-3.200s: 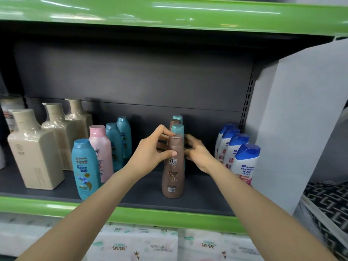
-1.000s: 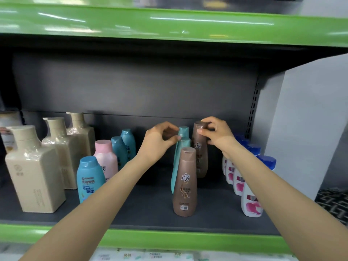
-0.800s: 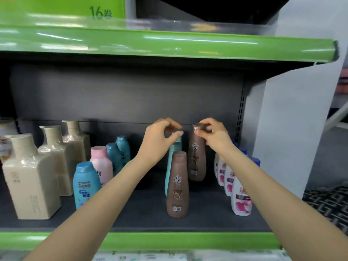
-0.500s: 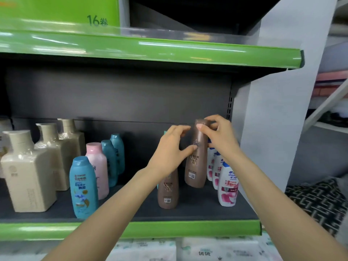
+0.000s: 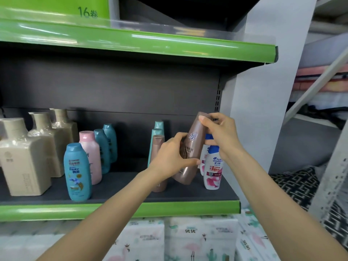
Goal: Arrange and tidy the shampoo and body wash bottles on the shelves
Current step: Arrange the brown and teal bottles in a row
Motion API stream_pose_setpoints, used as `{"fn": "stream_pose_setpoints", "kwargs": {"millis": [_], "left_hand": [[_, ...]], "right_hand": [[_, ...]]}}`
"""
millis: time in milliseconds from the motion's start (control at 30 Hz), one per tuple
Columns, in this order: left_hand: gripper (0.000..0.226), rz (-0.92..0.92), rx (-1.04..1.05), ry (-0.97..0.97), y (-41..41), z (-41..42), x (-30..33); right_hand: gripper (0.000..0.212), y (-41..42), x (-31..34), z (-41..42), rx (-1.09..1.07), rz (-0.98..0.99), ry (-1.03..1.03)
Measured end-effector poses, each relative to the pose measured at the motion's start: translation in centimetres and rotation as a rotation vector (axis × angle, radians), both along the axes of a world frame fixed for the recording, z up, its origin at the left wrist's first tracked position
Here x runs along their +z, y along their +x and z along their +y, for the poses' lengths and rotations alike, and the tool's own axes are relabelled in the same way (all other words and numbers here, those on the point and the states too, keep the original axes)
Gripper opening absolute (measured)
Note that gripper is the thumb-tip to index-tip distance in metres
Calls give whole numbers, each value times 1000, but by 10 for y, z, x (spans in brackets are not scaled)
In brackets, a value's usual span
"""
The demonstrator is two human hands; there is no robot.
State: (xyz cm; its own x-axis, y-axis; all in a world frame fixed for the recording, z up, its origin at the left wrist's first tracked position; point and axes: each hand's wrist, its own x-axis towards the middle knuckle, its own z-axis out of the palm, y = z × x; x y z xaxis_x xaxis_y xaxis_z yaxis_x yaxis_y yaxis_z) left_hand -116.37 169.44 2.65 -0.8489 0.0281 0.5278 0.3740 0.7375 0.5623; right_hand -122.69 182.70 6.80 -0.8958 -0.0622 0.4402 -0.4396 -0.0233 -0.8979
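Brown and shiny, the tilted bottle [image 5: 194, 147] sits in the middle right of the frame, held up off the grey shelf [image 5: 120, 187] by both hands. The right hand [image 5: 222, 136] pinches its cap at the top, and the left hand [image 5: 169, 157] wraps around its belly from the left side. It leans with the cap toward the right, and I think that is so the person can swing it into a spot beside the other brown bottle [image 5: 158, 162], which stands upright just behind the left hand. Two hands make sense here (the bottle looks slick, and the gap is tight).

Two teal bottles [image 5: 157, 129] stand in a row behind that brown one. White bottles with blue caps [image 5: 212, 166] stand close on the right, so a careless swing could knock them.

At the left of the frame are beige square bottles [image 5: 24, 159], a blue bottle [image 5: 77, 170], a pink bottle [image 5: 90, 157] and two darker teal ones [image 5: 105, 146], all upright.

Some things are hard to see. The left hand covers most of the standing brown bottle. I cannot tell how many white bottles there are, since the hands and the tilted bottle hide them. The tilted bottle's base may be touching the shelf or just above it; I cannot tell.
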Motion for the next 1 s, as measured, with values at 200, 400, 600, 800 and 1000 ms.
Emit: {"fn": "stream_pose_setpoints", "kwargs": {"millis": [200, 400, 600, 800, 1000], "left_hand": [[68, 123, 100, 39, 10, 3, -1], [68, 122, 87, 70, 18, -4, -6], [90, 80, 114, -81, 17, -18, -13], [74, 93, 141, -77, 19, -27, -12], [58, -62, -75, 234, 25, -37, -14]], "right_hand": [[22, 10, -2, -4, 0, -32, -47], [22, 21, -10, -4, 196, -117, 3], [25, 21, -6, -3, 115, -148, -96], [33, 18, -9, -1, 142, -169, -129], [33, 15, -17, 5, 414, -236, -176]]}}
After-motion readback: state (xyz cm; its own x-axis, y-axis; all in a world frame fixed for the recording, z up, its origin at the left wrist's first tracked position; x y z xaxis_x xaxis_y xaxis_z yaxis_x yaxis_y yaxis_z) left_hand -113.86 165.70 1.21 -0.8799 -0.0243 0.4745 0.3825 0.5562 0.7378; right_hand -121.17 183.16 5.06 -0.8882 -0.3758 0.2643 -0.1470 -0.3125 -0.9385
